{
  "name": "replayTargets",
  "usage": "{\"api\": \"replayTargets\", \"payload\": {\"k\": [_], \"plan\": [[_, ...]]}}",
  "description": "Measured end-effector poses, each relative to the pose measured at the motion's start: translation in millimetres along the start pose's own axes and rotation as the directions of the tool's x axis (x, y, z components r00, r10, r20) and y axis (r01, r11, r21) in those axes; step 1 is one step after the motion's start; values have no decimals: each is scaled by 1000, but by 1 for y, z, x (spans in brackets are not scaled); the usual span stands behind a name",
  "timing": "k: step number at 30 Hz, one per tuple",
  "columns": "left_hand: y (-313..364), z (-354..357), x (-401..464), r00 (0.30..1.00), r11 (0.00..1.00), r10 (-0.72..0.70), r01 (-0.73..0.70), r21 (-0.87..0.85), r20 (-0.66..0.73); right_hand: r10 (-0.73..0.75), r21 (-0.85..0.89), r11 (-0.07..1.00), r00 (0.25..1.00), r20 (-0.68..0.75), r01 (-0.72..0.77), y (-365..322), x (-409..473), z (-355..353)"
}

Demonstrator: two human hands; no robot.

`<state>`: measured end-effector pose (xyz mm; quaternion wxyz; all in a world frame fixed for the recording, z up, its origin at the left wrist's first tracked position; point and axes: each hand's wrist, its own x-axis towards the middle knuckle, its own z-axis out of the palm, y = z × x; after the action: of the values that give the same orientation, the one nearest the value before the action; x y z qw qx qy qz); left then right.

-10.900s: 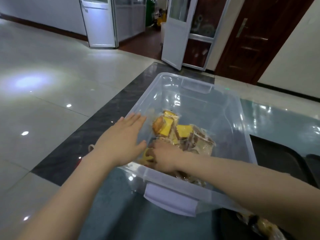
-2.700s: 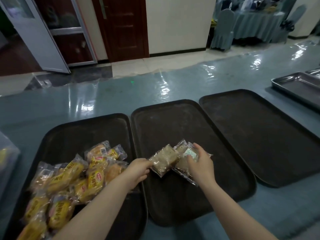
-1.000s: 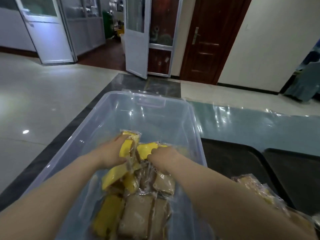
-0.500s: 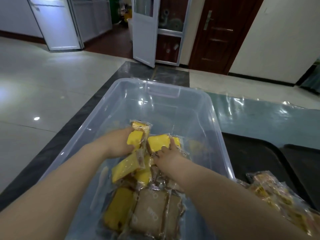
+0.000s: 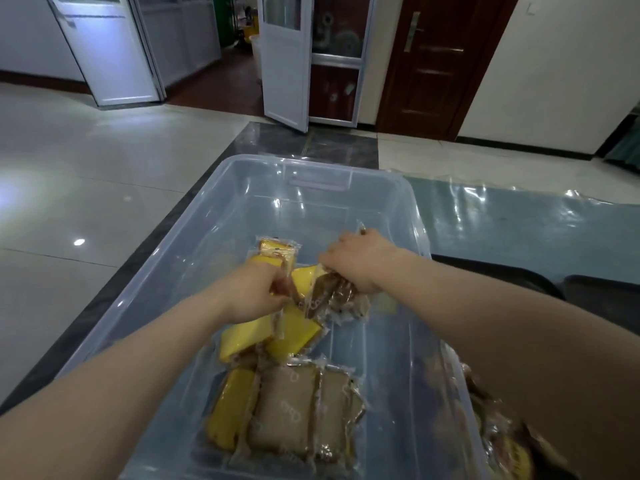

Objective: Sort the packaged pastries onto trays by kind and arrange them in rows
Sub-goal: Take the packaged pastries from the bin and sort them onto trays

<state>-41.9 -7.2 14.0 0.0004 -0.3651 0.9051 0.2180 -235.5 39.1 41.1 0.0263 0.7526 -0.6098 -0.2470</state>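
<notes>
**Q:** What holds the pastries, and what is it made of?

**A:** A clear bin (image 5: 239, 192), which is a rectangular tub of thin translucent plastic with rounded corners and a moulded grip lip at its far end. It stands on the table (image 5: 519, 223), whose teal cover is glossy and creased. Beyond the table lies a floor (image 5: 86, 161) of pale polished tiles with a dark stone border.

**Q:** What kinds lie in the bin?

**A:** There are two kinds, both sealed in crinkled clear film. The yellow packets (image 5: 294, 336) are smooth, flat-sided blocks piled at mid-bin, and one more lies at the near end. The brown packets (image 5: 287, 410) are matte, rough-crumbed slabs with squared edges, side by side at the near end and touching one another.

**Q:** How do your hands stand?

**A:** Your left hand (image 5: 252, 292) reaches into the pile with its fingers curled tight on the film of a yellow packet. Your right hand (image 5: 360, 261) is lifted slightly above the pile, its fingers clamped round a bunch of darker brown pieces (image 5: 332, 296) in film. A corner of wrap sticks up past the knuckles. The two hands are close together but apart.

**Q:** What lies beside the bin?

**A:** To its right is a dark tray (image 5: 609, 299), matte with a rounded corner. Under your right forearm are blurred orange-yellow wrapped pastries (image 5: 512, 452), seen partly through the bin wall.
</notes>
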Motion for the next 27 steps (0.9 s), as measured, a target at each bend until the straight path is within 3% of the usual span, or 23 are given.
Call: {"api": "replayTargets", "payload": {"k": [4,8,13,21,27], "plan": [[7,22,-1,977,997,22,-36,64,212,-13,-42,999,999,-47,11,13,-15,-2],[12,50,-3,908,980,64,-136,147,414,-32,-138,990,999,-34,27,5,-17,9],[19,79,-5,813,839,11,-324,438,582,-7,-153,988,999,-43,0,5,-14,12],[26,76,-5,757,872,-117,-231,431,643,3,-181,983,1000,-20,-6,3,-12,14],[28,74,-7,797,856,-15,-302,420,604,14,-179,984,1000,-1,-14,1,-14,12]]}}
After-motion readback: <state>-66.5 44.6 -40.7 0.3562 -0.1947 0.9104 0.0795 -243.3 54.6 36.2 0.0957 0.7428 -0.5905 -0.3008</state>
